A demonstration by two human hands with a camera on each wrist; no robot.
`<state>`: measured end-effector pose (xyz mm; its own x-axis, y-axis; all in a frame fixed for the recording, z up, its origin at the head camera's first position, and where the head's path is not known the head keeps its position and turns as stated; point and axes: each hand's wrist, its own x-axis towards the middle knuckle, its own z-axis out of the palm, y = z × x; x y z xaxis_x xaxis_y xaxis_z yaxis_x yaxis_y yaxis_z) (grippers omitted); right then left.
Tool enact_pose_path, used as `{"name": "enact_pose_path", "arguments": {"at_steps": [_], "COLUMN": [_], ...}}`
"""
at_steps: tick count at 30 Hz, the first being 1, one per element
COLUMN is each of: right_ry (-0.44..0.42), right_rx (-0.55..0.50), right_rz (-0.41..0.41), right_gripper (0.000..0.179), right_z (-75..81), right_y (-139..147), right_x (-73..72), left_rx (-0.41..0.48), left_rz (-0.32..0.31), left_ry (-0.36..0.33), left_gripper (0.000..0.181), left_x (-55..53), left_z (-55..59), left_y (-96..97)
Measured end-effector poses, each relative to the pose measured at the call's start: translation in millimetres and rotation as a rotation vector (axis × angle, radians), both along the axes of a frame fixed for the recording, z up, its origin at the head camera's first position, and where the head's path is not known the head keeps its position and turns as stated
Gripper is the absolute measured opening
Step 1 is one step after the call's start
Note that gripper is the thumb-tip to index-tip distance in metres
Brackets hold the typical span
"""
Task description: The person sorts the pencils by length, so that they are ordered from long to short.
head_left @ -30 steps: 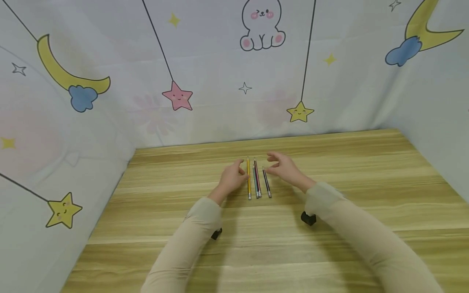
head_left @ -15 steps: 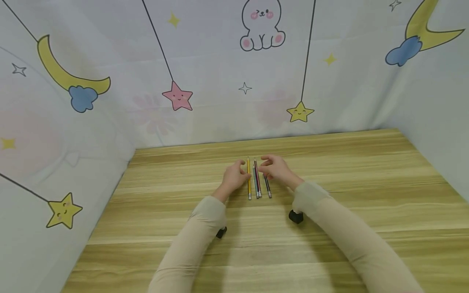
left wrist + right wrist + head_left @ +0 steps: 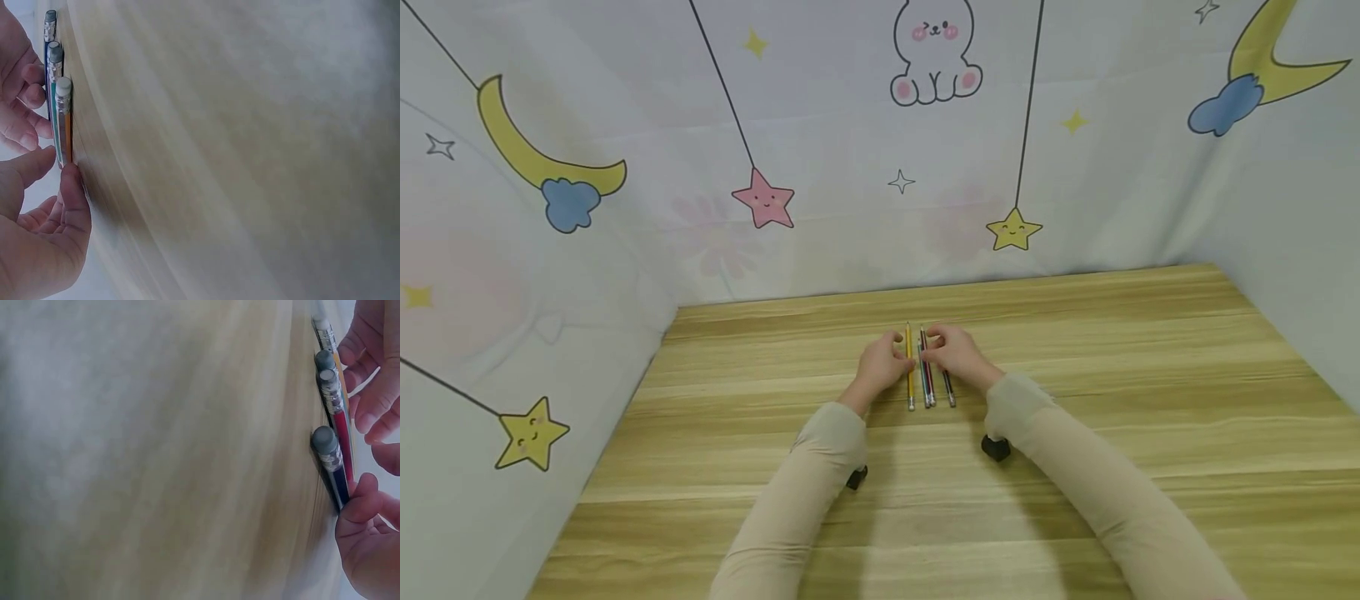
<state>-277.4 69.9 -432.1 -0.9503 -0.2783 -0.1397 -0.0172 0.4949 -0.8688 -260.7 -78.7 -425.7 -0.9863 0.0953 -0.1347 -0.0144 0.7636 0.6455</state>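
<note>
Several pencils lie on the table side by side, eraser ends toward me in the head view. A yellow pencil [image 3: 911, 392] is leftmost, then a teal pencil [image 3: 923, 383] and a red pencil [image 3: 931, 387] close together, and a dark pencil [image 3: 950, 392] on the right. My left hand [image 3: 880, 364] has its thumb right at the yellow pencil, fingers curved but apart from the thumb. Over the dark pencil is my right hand [image 3: 958, 354], hiding its far end. In the right wrist view its thumb meets the side of the dark pencil [image 3: 337, 478], the forefinger raised above.
The wood-grain table [image 3: 925, 517] reaches back to a white cloth backdrop [image 3: 850, 125] printed with stars and moons. Cloth also rises along the left and right sides. A small black device [image 3: 996, 447] sits under the right wrist, another black device [image 3: 857, 477] under the left.
My right hand has moved left and a little toward me, over the dark pencil to the red one. My left hand has shifted slightly right along the yellow pencil. The pencils look unmoved.
</note>
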Motion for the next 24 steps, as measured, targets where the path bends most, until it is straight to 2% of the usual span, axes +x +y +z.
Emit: {"name": "enact_pose_path", "arguments": {"at_steps": [13, 24], "right_ry": [0.127, 0.126], "right_rx": [0.151, 0.212], "right_rz": [0.019, 0.021], "right_gripper": [0.036, 0.035], "right_z": [-8.0, -4.0], "right_y": [-4.7, -6.4], "right_x": [-4.4, -2.5], "left_rx": [-0.037, -0.074], "left_rz": [-0.015, -0.017], "left_ry": [0.015, 0.034], "left_gripper": [0.044, 0.043], "left_x": [0.0, -0.9], "left_z": [0.6, -2.1], "left_y": [1.9, 4.1]}}
